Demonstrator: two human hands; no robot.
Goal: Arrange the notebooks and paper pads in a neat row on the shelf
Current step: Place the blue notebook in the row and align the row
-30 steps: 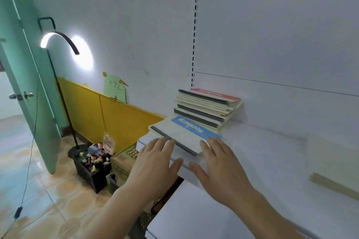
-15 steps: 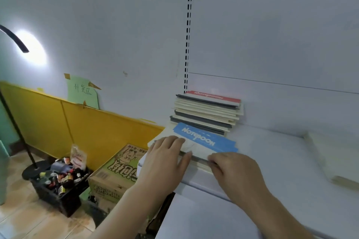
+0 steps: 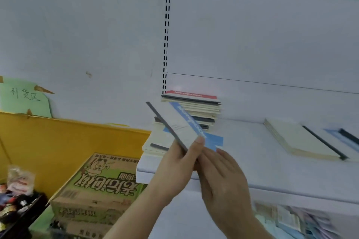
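Nearest the camera, at about 6 o'clock, the right hand [image 3: 223, 176] reaches up under the lifted notebook [image 3: 179, 126]; its fingers lie against the book's lower edge, though whether they curl round it I cannot tell. Just at 11 o'clock of it the left hand [image 3: 177, 163] has its grip clamped on the notebook, thumb pressed on the cover near the lower corner. The notebook is raised off the shelf [image 3: 252, 165] and tilted, its dark spine running up toward 11 o'clock, a blue title band along the right edge (the lettering is blurred).

Beneath it, on the shelf's left end, lies a low pile of notebooks [image 3: 155, 143] with a blue-covered one showing at 3 o'clock of the pile. Behind, toward 12 o'clock, stands a taller stack [image 3: 194, 108] against the back panel, topped by a red-banded cover. At 3 o'clock along the shelf a cream paper pad [image 3: 297, 139] lies flat with a dark binding strip, and another blue-edged one beyond it is cut by the frame.

At 8 o'clock, below the shelf, sits a green printed carton [image 3: 97, 186], with a yellow board [image 3: 58, 137] behind it.
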